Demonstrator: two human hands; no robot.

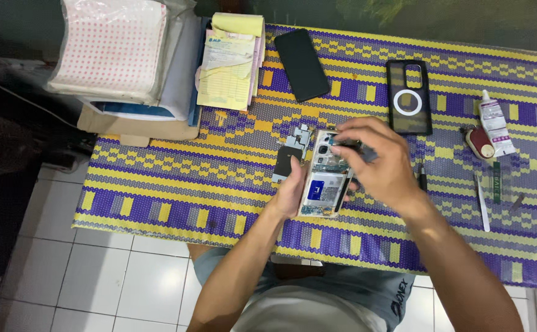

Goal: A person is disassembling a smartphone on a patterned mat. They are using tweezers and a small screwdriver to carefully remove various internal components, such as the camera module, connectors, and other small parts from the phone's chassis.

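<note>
An opened smartphone (322,183) with its back removed and its inner parts showing lies in my left hand (292,189), which grips its left edge. Over the phone's top end my right hand (379,161) pinches a small dark part (346,145) between its fingertips. A loose grey inner piece (292,154) lies on the cloth just left of the phone.
The table has a yellow and purple patterned cloth (176,184). On it lie a black phone (301,64), a dark phone case with a white ring (408,96), a glue tube (496,122), a red round item (481,142), slim tools (482,209) and paper pads (230,61). Stacked sheets (112,49) sit at far left.
</note>
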